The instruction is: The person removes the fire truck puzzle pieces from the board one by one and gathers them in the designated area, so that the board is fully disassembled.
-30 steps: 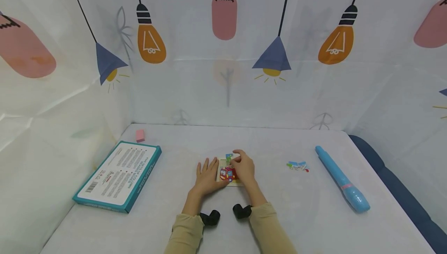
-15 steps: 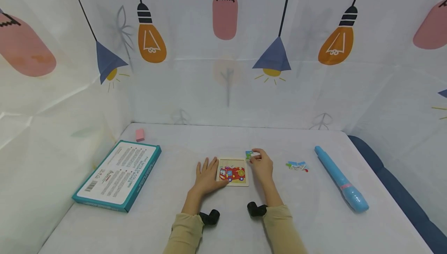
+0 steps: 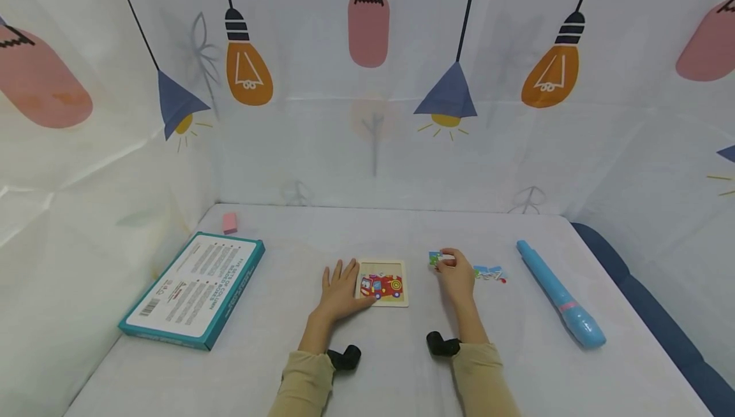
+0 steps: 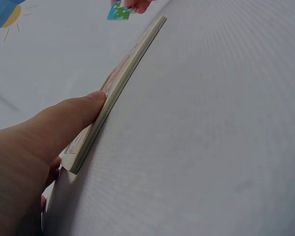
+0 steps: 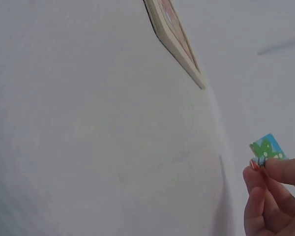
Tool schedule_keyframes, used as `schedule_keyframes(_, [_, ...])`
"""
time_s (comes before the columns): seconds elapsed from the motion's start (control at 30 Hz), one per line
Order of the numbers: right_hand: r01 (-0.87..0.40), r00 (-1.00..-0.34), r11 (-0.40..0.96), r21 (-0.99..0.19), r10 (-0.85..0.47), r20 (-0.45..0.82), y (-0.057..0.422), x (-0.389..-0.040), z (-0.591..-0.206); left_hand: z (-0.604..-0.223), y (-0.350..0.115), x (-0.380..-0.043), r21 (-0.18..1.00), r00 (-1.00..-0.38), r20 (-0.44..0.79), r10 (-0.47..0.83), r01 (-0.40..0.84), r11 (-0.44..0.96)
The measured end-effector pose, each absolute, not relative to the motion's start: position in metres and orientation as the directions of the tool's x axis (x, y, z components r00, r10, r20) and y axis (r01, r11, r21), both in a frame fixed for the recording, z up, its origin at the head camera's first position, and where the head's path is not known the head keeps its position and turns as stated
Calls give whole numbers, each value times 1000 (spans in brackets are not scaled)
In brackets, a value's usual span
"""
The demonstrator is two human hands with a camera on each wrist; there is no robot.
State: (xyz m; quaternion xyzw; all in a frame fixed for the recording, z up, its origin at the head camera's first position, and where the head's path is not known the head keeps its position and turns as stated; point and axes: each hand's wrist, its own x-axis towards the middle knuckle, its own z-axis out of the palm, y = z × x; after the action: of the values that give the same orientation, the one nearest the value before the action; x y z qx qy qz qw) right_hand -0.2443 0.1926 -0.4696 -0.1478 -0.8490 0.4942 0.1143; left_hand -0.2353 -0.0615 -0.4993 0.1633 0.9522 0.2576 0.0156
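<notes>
My left hand lies spread on the table at the left side of a small wooden puzzle tray, its thumb resting on the tray's near edge. A red fire truck picture fills the lower part of the tray; bare wood shows in the upper part. Right of the tray, my right hand pinches a blue and green puzzle piece between thumb and fingers, above the table. Just beyond that hand lie several loose puzzle pieces, partly hidden by it.
A teal-edged box lies on the left of the white table, with a pink block behind it. At the right lies a light blue wand-shaped object. A dark blue cushioned edge shows beyond the table.
My right hand has lifted the puzzle piece away from the tray and carried it right, towards the loose pieces. The left hand has stayed on the tray's left side.
</notes>
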Motion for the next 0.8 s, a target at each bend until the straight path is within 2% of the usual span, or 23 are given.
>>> schedule_keyframes(0.4, [225,-904,531,-817,426,28,227,-236,-470,-499,-62,-235,499,-945,58,322,307,811])
schedule_keyframes(0.8, [255,-894,581,-773,446,40,238,-231,-469,-499,-62,-235,513,-947,51,317,297,805])
